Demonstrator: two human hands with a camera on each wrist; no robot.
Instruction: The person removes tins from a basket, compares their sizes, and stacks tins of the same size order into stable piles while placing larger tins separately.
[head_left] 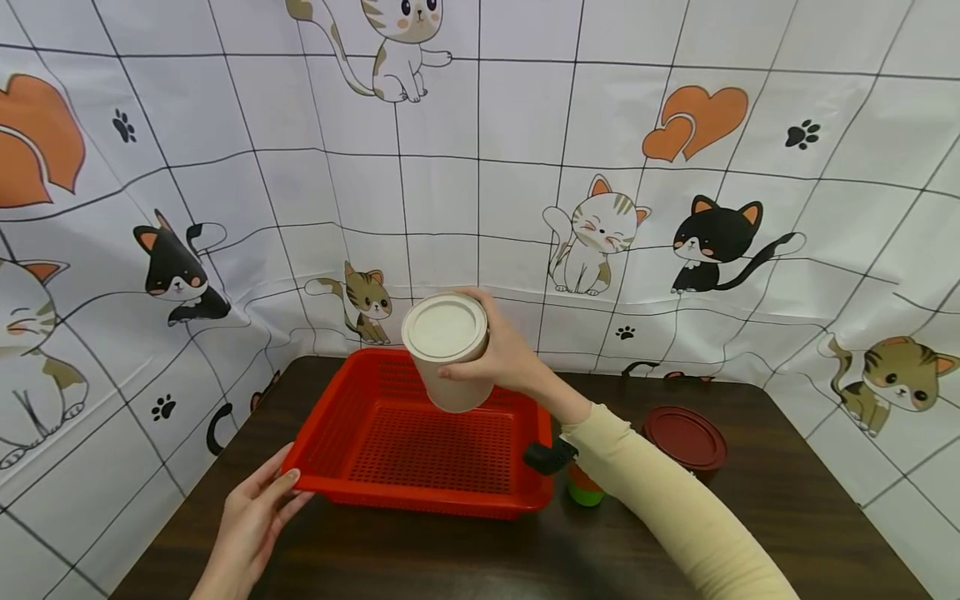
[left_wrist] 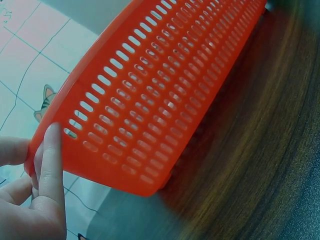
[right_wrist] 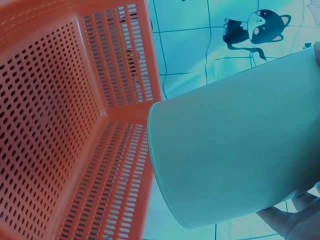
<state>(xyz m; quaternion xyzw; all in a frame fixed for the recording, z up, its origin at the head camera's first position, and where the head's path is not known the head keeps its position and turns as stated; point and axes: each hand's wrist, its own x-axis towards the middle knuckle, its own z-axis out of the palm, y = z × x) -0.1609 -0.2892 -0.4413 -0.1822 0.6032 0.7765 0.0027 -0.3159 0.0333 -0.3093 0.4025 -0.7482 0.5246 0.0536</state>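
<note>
A red perforated plastic basket (head_left: pixel 435 493) sits on the dark table, its inside bare in the head view. My left hand (head_left: pixel 258 508) pinches the basket's near left corner by the rim, and the left wrist view shows those fingers (left_wrist: pixel 51 165) against its slotted side wall (left_wrist: pixel 150 95). In my right hand (head_left: pixel 498 350) is a cream-white lidded canister (head_left: pixel 446 333), gripped round its upper part and held tilted above the basket's far side. From the right wrist, the canister (right_wrist: pixel 235 145) appears with its base toward the basket (right_wrist: pixel 107 115).
Right of the basket stands a container with a dark red lid (head_left: pixel 686 437), partly behind my sleeve. A small green and orange item (head_left: pixel 585 487) lies close to the basket's right side. Behind the wooden table (head_left: pixel 420 554) hangs a cat-printed white sheet (head_left: pixel 517 217).
</note>
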